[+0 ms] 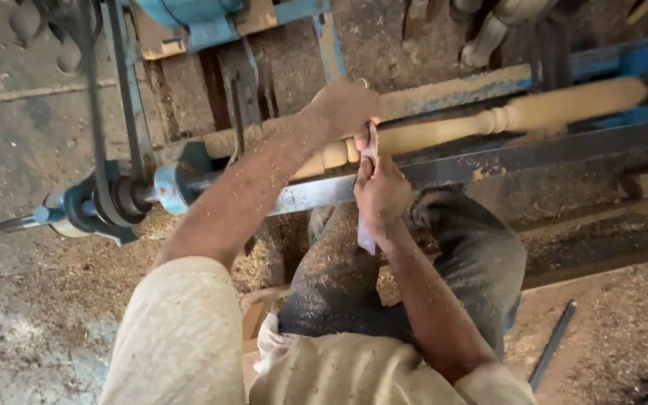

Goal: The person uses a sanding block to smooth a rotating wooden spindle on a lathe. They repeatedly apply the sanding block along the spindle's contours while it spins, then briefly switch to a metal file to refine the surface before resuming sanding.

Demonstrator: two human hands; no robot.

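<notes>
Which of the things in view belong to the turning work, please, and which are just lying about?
In use:
left hand
right hand
chisel
spindle
lathe rail
belt pulley

Lying about:
metal rod
sawdust
turned pieces

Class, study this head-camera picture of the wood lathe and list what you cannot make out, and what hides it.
1. Tip of the flat tool, head view: covered by the left hand where it meets the turned wooden spindle.
2. Lower end of the tool: hidden in the right hand.
3. Spindle's right end: blurred by motion.
4. Machine part at top: cut off by the top edge.
5. Lathe's belt drive: partly behind the left arm.
</notes>
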